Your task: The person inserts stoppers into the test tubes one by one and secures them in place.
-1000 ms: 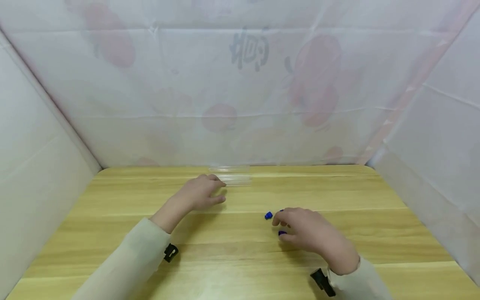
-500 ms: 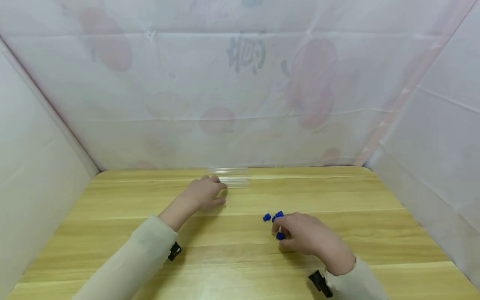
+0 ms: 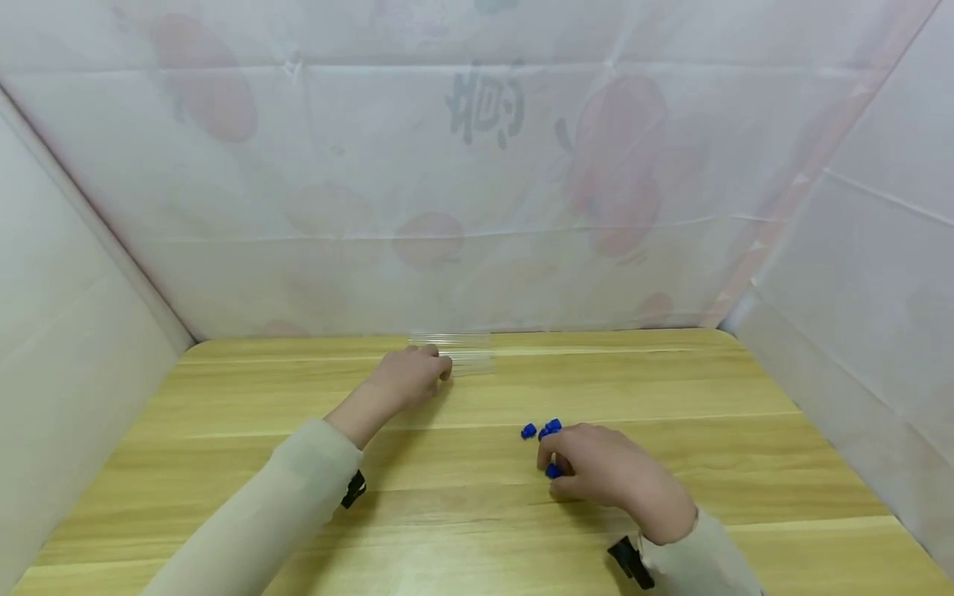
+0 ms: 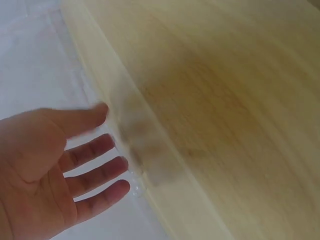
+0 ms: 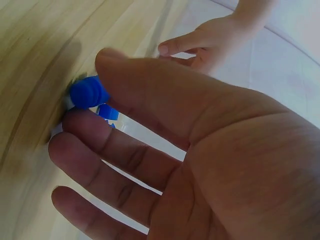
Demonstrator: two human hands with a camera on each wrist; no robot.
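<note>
Head view: left hand (image 3: 406, 379) is reaching fwd to the clear tubes (image 3: 462, 354) lying at the far edge of the wooden tabletop (image 3: 701, 389), fingertips touching their near end; can't tell from here if the fingers are curling round one. Right hand (image 3: 604, 476) is resting on the tabletop nearer the person, thumb and forefinger pinching a blue cap (image 3: 553, 471). Two more blue caps (image 3: 540, 430) are lying just beyond that hand, close together.

Left wrist view: left hand (image 4: 47, 170) is showing its fingers (image 4: 97, 170) straight and spread wide, holding nothing, w/ the blurred clear tubes (image 4: 137, 145) just beside the fingertips.

Right wrist view: right hand (image 5: 200, 160) is pinching the blue cap (image 5: 88, 92) betw. thumb tip and forefinger; other fingers are lying loosely extended. Another blue cap (image 5: 108, 112) is showing just behind.
</note>
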